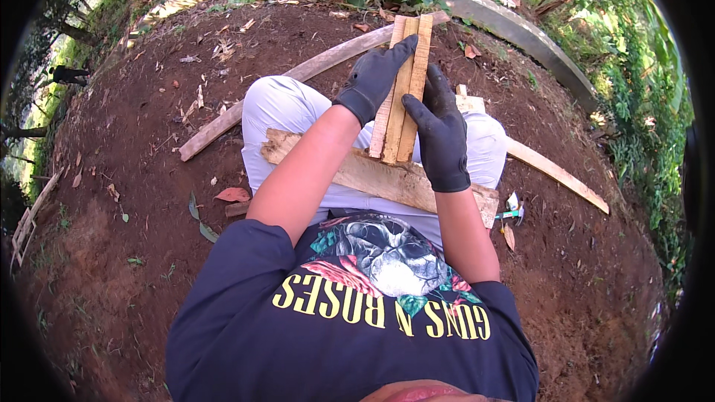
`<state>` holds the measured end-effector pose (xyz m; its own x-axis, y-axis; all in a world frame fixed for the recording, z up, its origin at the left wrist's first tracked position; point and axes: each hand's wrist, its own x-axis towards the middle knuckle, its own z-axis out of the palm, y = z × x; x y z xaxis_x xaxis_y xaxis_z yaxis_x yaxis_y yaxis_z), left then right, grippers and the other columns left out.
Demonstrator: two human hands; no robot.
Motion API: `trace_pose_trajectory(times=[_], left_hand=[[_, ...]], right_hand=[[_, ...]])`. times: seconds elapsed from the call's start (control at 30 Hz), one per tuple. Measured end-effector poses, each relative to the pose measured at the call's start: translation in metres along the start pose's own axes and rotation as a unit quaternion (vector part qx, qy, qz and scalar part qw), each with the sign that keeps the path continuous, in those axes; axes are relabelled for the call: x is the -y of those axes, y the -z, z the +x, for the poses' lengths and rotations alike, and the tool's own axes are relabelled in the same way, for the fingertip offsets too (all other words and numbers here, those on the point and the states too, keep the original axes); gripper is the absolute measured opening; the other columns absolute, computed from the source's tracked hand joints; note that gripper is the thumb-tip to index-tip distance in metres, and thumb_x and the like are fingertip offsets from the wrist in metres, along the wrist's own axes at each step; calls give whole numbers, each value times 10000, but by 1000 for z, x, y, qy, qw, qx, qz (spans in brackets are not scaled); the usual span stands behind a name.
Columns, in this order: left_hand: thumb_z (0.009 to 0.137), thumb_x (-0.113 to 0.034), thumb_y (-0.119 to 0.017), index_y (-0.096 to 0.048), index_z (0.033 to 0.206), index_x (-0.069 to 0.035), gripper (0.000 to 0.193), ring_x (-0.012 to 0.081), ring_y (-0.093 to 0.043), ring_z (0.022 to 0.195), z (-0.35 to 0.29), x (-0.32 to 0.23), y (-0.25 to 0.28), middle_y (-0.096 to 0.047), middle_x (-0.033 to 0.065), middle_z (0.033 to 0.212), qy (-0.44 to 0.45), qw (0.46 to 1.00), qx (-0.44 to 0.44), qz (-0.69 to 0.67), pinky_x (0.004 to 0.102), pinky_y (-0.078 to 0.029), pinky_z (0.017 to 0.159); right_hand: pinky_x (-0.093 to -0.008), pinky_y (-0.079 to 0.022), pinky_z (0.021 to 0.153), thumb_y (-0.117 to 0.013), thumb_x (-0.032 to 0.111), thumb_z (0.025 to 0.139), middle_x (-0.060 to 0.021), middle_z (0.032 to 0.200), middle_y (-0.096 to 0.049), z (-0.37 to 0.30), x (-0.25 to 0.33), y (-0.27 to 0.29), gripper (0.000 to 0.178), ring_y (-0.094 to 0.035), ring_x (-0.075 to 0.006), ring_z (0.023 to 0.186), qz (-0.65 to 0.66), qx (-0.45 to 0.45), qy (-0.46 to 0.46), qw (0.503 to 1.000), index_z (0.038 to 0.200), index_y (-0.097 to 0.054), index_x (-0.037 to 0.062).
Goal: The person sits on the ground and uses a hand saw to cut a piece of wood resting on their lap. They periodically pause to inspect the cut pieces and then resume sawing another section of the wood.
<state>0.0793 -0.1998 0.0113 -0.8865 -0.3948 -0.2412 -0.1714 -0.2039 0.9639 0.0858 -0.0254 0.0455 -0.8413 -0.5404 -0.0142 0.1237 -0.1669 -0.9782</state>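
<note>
Narrow wooden strips [395, 123] lie side by side, long edges together, pointing away from me above my lap. My left hand [371, 80], in a black glove, grips them from the left, its index finger stretched along the top. From the right my right hand [444, 134], gloved too, holds the strips, thumb on top and fingers along the outer side. The near ends of the strips rest over a rough wooden board [376, 179] that crosses my lap. My palms and the undersides of the strips are hidden.
A long plank [223, 130] runs along the ground beyond my left knee; another plank [562, 173] extends to the right. A hammer [511, 214] lies beside my right thigh. A curved concrete edging [525, 33] bounds the brown soil, with plants behind.
</note>
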Motion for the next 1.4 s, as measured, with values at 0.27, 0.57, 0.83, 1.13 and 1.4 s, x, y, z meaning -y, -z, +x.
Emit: trace_pose_trajectory(times=[0.27,0.57,0.83,1.13,1.4], left_hand=[[1023,-660,-674,-772,1266,27,735,264,-783,986,-10,-11,13,-812,171,1130,-97,990,-67,79,402,-597,903],[958,-781,-670,-781,1223,37,867,400,-773,1091,-15,-17,12,-804,262,1102,-119,963,-129,203,493,-566,992],[972,-744,-685,-800,1191,19,801,401,-782,1065,-10,-13,9,-812,253,1083,-139,960,-142,197,482,-577,969],[1041,-626,-679,-806,1163,3,653,391,-794,968,-8,6,18,-820,219,1023,-184,955,-139,187,497,-596,868],[1095,-520,-664,-753,1229,4,548,338,-778,1039,-2,10,12,-797,216,1114,-231,939,-146,207,449,-581,887]], right_hand=[[-403,-462,1219,-744,84,1010,-212,1642,-533,0,13,-17,790,-566,-282,1468,19,10,-16,1000,1686,-362,-65],[-403,-467,1213,-692,47,1030,-201,1641,-539,-7,11,-19,744,-572,-269,1460,37,-7,-8,999,1691,-367,-56],[-387,-427,1238,-639,77,1076,-196,1661,-519,-7,7,-16,699,-547,-257,1486,12,0,29,1000,1701,-357,-58],[-403,-531,1114,-711,410,1050,-251,1570,-615,-8,1,-20,896,-702,-321,1329,-244,19,-10,969,1748,-293,35],[-398,-570,1047,-748,369,1021,-254,1503,-663,-8,-6,-19,948,-738,-320,1259,-196,5,39,980,1755,-257,23]])
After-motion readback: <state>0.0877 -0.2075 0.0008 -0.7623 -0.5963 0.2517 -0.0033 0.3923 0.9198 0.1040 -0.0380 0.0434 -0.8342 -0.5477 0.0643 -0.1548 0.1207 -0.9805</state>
